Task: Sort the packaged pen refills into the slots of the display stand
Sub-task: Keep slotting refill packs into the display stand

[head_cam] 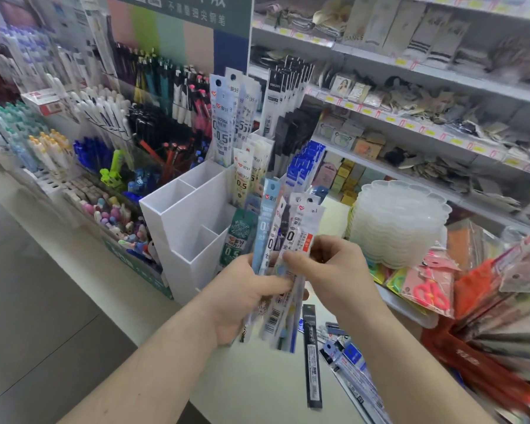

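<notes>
Scissors (429, 293) beside tray stack (398, 221).

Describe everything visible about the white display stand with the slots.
The white display stand looks like smooth, opaque plastic, built as stepped rectangular slots rising toward the back. It stands upright on the pale counter, beside the pen racks. The three slots on its left look empty; slots to their right and behind hold upright packaged refills. The bundle of refill packs held in both hands hides part of its front right. Neither hand touches it.
</notes>
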{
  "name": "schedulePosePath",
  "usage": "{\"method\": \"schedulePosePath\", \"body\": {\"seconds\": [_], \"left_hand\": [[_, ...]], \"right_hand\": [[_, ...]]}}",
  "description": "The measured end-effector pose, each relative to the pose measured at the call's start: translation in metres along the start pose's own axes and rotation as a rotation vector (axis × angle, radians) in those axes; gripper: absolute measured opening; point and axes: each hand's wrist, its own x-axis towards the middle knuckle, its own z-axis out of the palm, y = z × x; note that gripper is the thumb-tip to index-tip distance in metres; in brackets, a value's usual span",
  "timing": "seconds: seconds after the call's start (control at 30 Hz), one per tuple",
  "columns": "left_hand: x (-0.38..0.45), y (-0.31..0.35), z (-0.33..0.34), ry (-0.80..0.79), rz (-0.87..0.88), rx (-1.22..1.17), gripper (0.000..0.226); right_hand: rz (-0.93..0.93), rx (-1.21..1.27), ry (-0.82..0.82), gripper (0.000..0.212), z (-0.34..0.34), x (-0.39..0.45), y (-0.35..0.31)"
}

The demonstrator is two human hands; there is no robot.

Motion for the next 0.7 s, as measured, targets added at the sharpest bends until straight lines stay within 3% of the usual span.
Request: {"method": "schedulePosePath", "body": {"seconds": [0.07, 0.2, 0.3, 0.5, 0.63, 0.7], "left_hand": [[0.0, 0.0, 0.002, 0.011, -0.026, -0.001, 0.025], [0.001, -0.001, 0.01, 0.079, -0.048, -0.041, 0.031], [0.002, -0.002, 0.012, 0.107, -0.052, -0.052, 0.036], [0.004, -0.005, 0.008, 0.166, -0.023, -0.014, 0.035], [0.005, -0.01, 0.006, 0.162, 0.036, 0.073, 0.033], [0.006, -0.012, 0.008, 0.146, 0.071, 0.1, 0.031]], "right_hand": [[0.013, 0.071, -0.032, 0.036, -0.005, -0.002, 0.002], [0.058, 0.102, -0.02, 0.02, -0.014, -0.001, 0.01], [0.064, 0.128, -0.018, 0.023, -0.014, -0.002, 0.011], [0.093, 0.253, 0.169, 0.021, -0.018, 0.001, 0.011], [0.073, 0.184, 0.152, 0.004, -0.013, 0.0, 0.014], [0.076, 0.099, 0.107, 0.011, -0.007, -0.002, 0.015]]}}
